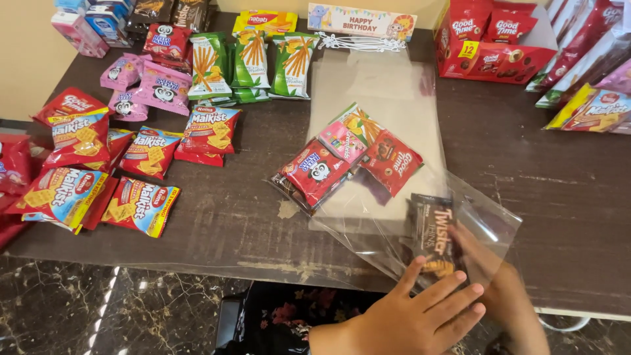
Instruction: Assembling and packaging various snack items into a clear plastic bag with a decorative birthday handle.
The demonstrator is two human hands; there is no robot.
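A dark brown wooden table (539,177) with a worn, scuffed top fills most of the view; below its near edge lies a dark marble floor (118,309) with pale veins, and a cream wall (26,52) rises at the far left.

At the near right edge of the table, the left hand (420,309) lies flat with its fingers spread, pressing down on the near end of a clear cellophane bag (486,223). The right hand (490,273) is partly inside or under that bag, seen blurred through the film, so I cannot tell how far its fingers are closed; it touches a dark brown wafer-stick snack packet (435,233) that sits inside the bag.

Just to the far left of the bag, a small cluster of snack packets (345,161) in red, pink and green rests on a flat stack of clear cellophane sheets (374,85). On the left half of the table lie scattered red and yellow cracker packets (141,207), pink panda biscuit packets (141,82) and green stick-snack packets (253,62). A red cardboard cookie box (499,46) stands at the far right, with a pale birthday banner card (361,21) at the far edge of the table.
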